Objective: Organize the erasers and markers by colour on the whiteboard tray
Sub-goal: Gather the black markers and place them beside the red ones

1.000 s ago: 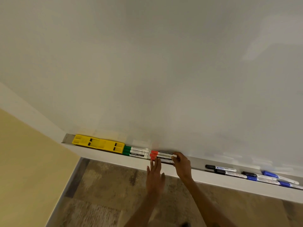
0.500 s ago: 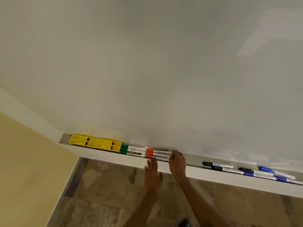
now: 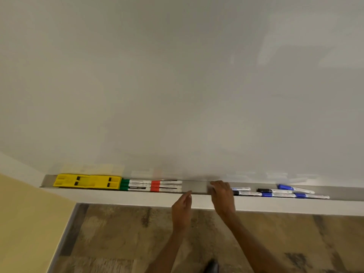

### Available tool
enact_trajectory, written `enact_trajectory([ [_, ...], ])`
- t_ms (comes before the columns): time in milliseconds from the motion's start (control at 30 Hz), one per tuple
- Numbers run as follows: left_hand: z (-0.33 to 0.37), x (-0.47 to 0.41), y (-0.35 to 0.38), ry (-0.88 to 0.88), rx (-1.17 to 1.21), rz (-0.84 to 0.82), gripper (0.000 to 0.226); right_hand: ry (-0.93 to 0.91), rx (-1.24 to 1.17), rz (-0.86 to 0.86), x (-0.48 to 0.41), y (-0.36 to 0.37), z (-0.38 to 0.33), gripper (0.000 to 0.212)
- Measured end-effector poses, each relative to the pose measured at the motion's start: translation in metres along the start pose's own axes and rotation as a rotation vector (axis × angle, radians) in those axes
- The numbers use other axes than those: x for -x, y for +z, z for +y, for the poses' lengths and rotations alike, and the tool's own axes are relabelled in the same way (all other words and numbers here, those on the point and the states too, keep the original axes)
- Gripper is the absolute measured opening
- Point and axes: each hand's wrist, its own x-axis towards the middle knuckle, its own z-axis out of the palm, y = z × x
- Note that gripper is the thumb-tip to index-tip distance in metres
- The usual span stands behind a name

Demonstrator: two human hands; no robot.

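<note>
The whiteboard tray (image 3: 197,187) runs across the view. At its left end lie two yellow erasers (image 3: 87,181) end to end. Right of them sit the green markers (image 3: 136,185), then the red markers (image 3: 166,186), packed in a row. Further right lie black markers (image 3: 248,193) and blue markers (image 3: 295,191), loosely mixed. My right hand (image 3: 221,193) rests over the tray between the red markers and the black ones, fingers bent, hiding the left ends of two markers. My left hand (image 3: 182,208) hovers at the tray's front edge, fingers apart, holding nothing.
The white board (image 3: 177,85) fills the upper view. A yellow wall (image 3: 23,223) stands at the left. Patterned carpet (image 3: 122,237) lies below the tray, with a dark shoe tip (image 3: 211,266) near the bottom.
My right hand has left the red markers and slid right along the tray toward the black ones. My left hand has moved right too. The red markers now lie against the green ones.
</note>
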Motion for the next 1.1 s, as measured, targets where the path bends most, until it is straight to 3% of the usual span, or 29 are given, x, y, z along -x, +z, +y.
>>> enact_trajectory([
  [100, 0.011, 0.005, 0.027, -0.158, 0.21, -0.111, 0.021, 0.019, 0.132, 0.048, 0.007, -0.036, 0.057, 0.027],
  [233, 0.016, 0.019, 0.064, -0.288, 0.352, -0.214, 0.013, 0.048, 0.266, -0.05, 0.005, -0.066, 0.106, 0.034],
  [400, 0.023, 0.031, 0.098, -0.374, 0.447, -0.274, 0.028, -0.05, 0.384, -0.199, -0.005, -0.07, 0.117, 0.041],
  [733, 0.044, 0.02, 0.135, -0.522, 0.582, -0.212, 0.031, 0.054, 0.144, -0.146, -0.016, -0.069, 0.129, 0.031],
  [867, 0.044, 0.024, 0.143, -0.531, 0.583, -0.207, 0.033, 0.041, 0.147, -0.162, -0.019, -0.068, 0.134, 0.034],
  [1100, 0.046, 0.027, 0.148, -0.54, 0.623, -0.169, 0.033, 0.055, 0.057, -0.079, -0.017, -0.065, 0.138, 0.02],
])
